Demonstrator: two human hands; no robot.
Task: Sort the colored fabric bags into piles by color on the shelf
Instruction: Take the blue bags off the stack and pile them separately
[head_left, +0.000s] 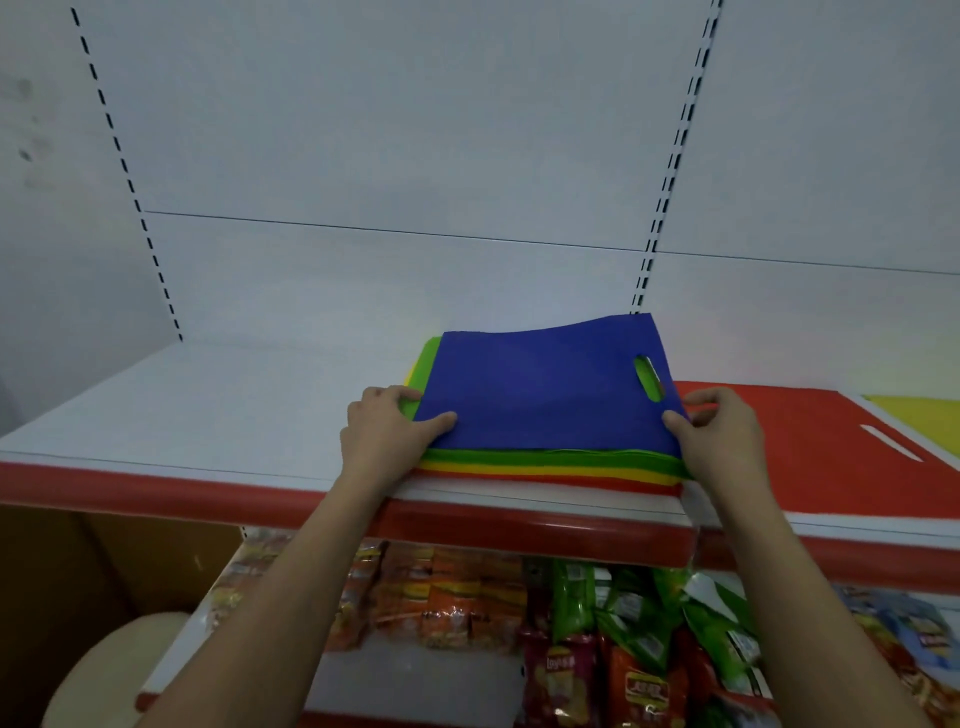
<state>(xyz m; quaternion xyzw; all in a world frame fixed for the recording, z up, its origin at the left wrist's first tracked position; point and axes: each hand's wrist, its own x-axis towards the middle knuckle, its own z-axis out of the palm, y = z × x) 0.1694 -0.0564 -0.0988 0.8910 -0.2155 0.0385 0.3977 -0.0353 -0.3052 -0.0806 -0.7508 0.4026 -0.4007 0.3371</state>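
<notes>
Left hand (387, 431) fingers pinch the blue bag (545, 387) at its left edge; right hand (719, 434) fingers pinch its right edge. The bag tops a mixed stack (550, 467) of green, yellow and red layers on the shelf (182, 405). Layer count indistinct. Red bag (831, 447) lies rightward, beside a cropped yellow bag (919, 405).

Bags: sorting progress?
Early. Done: a red bag and a yellow bag lie apart to the right. In hand: both hands, left and right, pinch the blue bag. Left: the green, yellow and red stack beneath.
</notes>
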